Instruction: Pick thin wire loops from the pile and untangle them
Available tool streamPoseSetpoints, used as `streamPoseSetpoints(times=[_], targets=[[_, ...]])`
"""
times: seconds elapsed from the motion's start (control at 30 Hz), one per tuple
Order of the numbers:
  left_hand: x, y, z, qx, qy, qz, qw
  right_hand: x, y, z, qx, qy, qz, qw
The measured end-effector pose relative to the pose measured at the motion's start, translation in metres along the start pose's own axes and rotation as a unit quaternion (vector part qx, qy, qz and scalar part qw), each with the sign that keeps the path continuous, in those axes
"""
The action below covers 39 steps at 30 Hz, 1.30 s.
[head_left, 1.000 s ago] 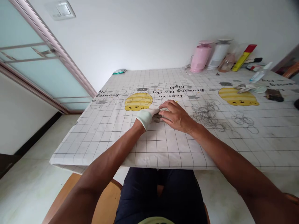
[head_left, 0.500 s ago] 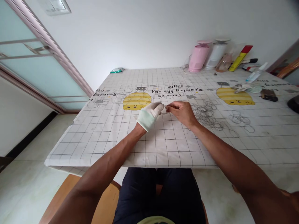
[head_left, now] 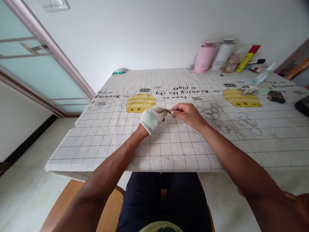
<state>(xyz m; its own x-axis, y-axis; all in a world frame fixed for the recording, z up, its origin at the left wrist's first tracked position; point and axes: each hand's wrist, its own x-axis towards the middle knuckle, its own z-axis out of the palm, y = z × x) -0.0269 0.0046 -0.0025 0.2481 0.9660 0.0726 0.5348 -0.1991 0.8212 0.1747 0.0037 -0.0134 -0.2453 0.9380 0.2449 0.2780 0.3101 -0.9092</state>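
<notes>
My left hand (head_left: 154, 118), in a white knitted glove with a pale green cuff, is closed in a pinch above the middle of the table. Bare, my right hand (head_left: 187, 114) pinches with thumb and forefinger, its tips meeting the gloved fingertips. Between them is a thin dark wire loop, mostly hidden by the fingers and hardly visible now. Just right of my right hand, partly behind its wrist, lies a tangled heap of thin dark wire loops (head_left: 213, 114). A smaller cluster of such loops (head_left: 245, 120) is farther right on the checked tablecloth (head_left: 169, 153).
Along the wall stand a pink cylindrical device (head_left: 204, 58), a white one (head_left: 223, 56), a bottle (head_left: 231, 63) and a yellow-red box (head_left: 248, 58). A crumpled glove (head_left: 256, 90) and a dark block (head_left: 276, 96) lie at right. A green packet (head_left: 119, 71) rests at the back left.
My hands have come together, fingertips now meeting where a small gap showed before. The thin loop seen between them is now mostly hidden. The view has shifted slightly.
</notes>
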Motion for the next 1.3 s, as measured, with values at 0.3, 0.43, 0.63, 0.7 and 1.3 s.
streamPoseSetpoints(times=[0.3, 0.43, 0.63, 0.7, 1.3], targets=[[-0.005, 0.006, 0.007, 0.081, 0.088, -0.012, 0.993, 0.002, -0.001, -0.013, 0.149, -0.081, 0.109, 0.979], [-0.004, 0.002, 0.004, 0.085, 0.148, 0.0, 0.985, 0.0, -0.003, -0.015, 0.141, -0.119, 0.097, 0.978], [-0.005, 0.004, 0.001, 0.046, 0.16, -0.013, 0.986, -0.004, -0.009, -0.012, 0.124, -0.142, 0.062, 0.98], [-0.006, 0.005, 0.001, 0.043, 0.164, -0.01, 0.985, -0.003, -0.008, -0.013, 0.12, -0.14, 0.064, 0.981], [0.001, -0.005, 0.003, -0.142, -0.005, -0.066, 0.988, -0.006, -0.006, 0.01, -0.341, -0.016, -0.366, 0.866]])
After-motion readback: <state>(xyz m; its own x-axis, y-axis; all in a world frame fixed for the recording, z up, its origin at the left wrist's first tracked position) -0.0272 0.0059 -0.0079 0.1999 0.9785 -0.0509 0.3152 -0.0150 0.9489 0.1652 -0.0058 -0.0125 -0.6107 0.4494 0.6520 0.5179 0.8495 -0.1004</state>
